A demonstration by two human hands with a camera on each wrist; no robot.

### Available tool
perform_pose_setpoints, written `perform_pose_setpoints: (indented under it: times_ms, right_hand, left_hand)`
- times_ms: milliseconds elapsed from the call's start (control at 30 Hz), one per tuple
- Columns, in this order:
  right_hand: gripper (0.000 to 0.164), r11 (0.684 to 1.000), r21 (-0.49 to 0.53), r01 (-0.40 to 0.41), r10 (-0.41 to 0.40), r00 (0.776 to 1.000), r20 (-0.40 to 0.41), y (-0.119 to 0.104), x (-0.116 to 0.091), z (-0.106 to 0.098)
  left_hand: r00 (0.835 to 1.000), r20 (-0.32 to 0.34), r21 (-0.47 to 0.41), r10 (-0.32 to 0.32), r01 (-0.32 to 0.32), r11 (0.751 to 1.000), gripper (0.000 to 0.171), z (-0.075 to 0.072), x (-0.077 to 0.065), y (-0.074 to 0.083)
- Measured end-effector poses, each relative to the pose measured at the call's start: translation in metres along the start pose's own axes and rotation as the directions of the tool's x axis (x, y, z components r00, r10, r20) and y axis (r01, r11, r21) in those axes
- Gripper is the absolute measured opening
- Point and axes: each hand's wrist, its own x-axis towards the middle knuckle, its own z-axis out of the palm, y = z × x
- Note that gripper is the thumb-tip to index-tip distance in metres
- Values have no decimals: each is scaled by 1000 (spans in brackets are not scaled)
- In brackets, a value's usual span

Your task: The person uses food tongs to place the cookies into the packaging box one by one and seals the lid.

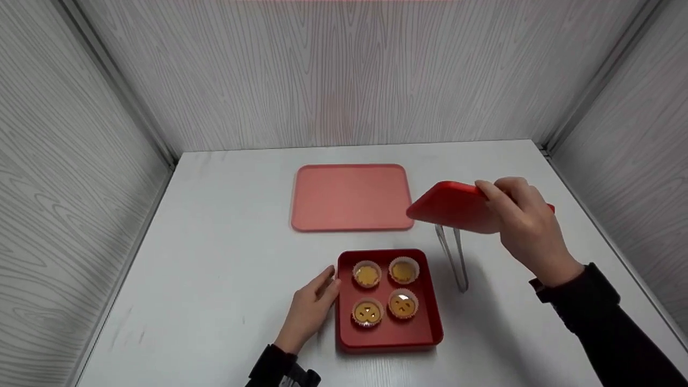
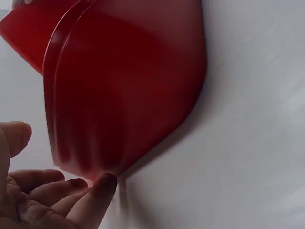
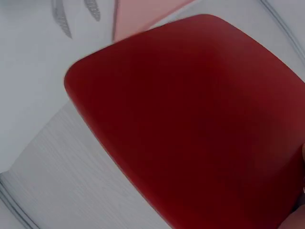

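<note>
A red rectangular box (image 1: 392,337) stands on the white table with its top off. Several egg tarts (image 1: 367,276) in pale paper cups sit inside, the front ones with a cut pattern on top. At the box's left side, my left hand (image 1: 310,305) touches the wall with extended fingers; the left wrist view shows fingertips (image 2: 102,183) at a corner of the box. My right hand (image 1: 532,231) grips a red lid (image 1: 454,207) by its edge, tilted in the air to the right of the box. That lid's flat face fills much of the right wrist view.
A pink tray (image 1: 352,198) lies behind the box. Metal tongs (image 1: 454,260) rest on the table right of the box, their far ends partly hidden by the lid. Pale wood-grain panels (image 1: 333,75) wall the table at the back and both sides.
</note>
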Motion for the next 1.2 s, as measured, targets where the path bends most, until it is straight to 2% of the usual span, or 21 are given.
perform_pose_setpoints:
  times_ms: [100, 200, 333, 433, 533, 700, 900, 1033, 1133, 1200]
  right_hand:
    - [52, 999, 51, 2, -3, 1000, 13, -11, 7, -4]
    - [51, 994, 104, 19, -18, 1000, -10, -21, 16, -7]
    - [46, 981, 187, 47, -44, 999, -19, -33, 27, -7]
    - [36, 971, 233, 54, -54, 999, -3, -43, 34, -8]
    - [30, 957, 283, 69, -72, 997, 1, -51, 40, -7]
    - [31, 931, 354, 88, -104, 994, 28, -60, 49, -4]
    - [51, 929, 360, 82, -131, 985, 112, -66, 53, 2]
    - [54, 929, 361, 82, -143, 979, 145, -67, 54, 8]
    - [53, 932, 356, 70, -141, 973, 180, -65, 56, 11]
    - [52, 933, 356, 60, -141, 968, 207, -63, 56, 14]
  left_hand:
    - [999, -28, -22, 35, -36, 999, 59, -11, 1, 8]
    - [992, -74, -38, 102, -105, 994, 57, -22, 5, 19]
    - [970, -115, -48, 216, -222, 974, 53, -34, 9, 35]
    - [952, -106, -52, 288, -295, 954, 50, -37, 9, 49]
    - [931, -67, -55, 359, -363, 930, 48, -35, 8, 62]
    - [887, 0, -80, 463, -461, 884, 46, -28, 6, 78]
    - [843, 29, -126, 537, -530, 839, 47, -19, 6, 91]
    - [810, 25, -142, 586, -578, 804, 49, -14, 8, 93]
    - [799, 16, -141, 601, -593, 793, 49, -11, 9, 94]
    - [806, 9, -150, 592, -584, 798, 48, -9, 9, 94]
